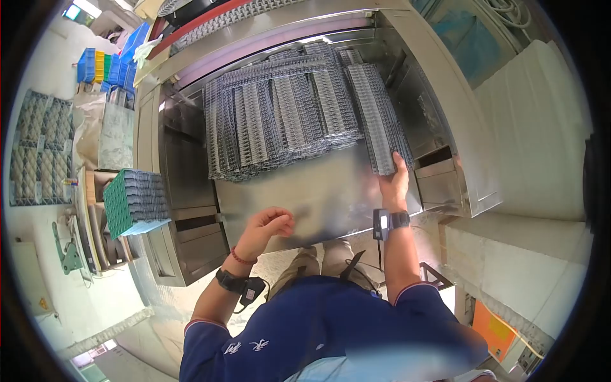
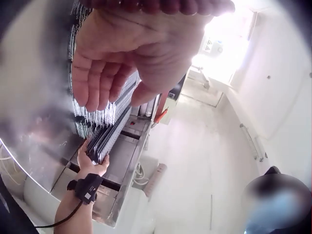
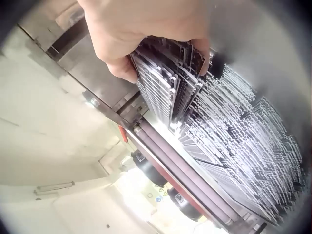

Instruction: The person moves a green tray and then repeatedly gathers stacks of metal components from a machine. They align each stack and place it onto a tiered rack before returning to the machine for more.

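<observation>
From the head camera, my right hand [image 1: 396, 181] grips the near end of a stack of strips [image 1: 377, 121], fingers curled round it, at about two o'clock from my chest. The stack runs away toward twelve o'clock along the right edge of the steel table [image 1: 318, 197]. Just left of it, a spread of more strips [image 1: 280, 114] fans out over the far half of the table. My left hand [image 1: 270, 226] hovers at the near edge, about eleven o'clock, fingers loosely bent and holding nothing. At nine o'clock a green stack [image 1: 133, 200] sits on a side shelf, and blue bins [image 1: 102, 67] stand at ten o'clock.

From the left wrist, my left hand [image 2: 131, 53] shows its palm, fingers relaxed and apart, touching nothing. Below, at seven o'clock, my right hand [image 2: 92, 163] clamps the stack [image 2: 109, 139] at its end.

From the right wrist, my right hand [image 3: 141, 34] wraps the stack [image 3: 165, 87], thumb on one side and fingers on the other. The spread [image 3: 243, 131] lies beyond at four o'clock.
</observation>
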A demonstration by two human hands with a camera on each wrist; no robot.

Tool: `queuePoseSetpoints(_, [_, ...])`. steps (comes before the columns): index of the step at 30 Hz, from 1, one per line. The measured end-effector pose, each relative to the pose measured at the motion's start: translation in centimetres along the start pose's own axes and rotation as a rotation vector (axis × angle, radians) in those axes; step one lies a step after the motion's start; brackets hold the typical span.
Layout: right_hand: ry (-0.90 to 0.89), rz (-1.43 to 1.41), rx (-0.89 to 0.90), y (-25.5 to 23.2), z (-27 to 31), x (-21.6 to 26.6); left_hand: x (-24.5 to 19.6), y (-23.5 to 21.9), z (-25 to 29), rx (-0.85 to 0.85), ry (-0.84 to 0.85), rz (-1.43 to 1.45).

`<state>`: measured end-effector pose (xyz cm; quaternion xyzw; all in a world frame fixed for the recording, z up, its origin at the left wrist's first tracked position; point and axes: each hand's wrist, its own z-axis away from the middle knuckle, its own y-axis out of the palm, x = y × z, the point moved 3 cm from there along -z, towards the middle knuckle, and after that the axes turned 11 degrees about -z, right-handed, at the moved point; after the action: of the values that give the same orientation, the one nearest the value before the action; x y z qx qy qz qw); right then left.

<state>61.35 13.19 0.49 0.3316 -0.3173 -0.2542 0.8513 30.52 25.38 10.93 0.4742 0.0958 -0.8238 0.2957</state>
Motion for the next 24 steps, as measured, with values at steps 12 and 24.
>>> queuePoseSetpoints(12, [0.098, 0.186, -0.107, -20.8, 15.0, 11.5, 7.2, 5.5, -13.9, 0.201, -0.27, 0.197])
queuePoseSetpoints(24, [0.238, 0.132, -0.25, -25.1, 26.7, 6.8, 9.3, 11.2, -16.0, 0.547, -0.465, -0.187])
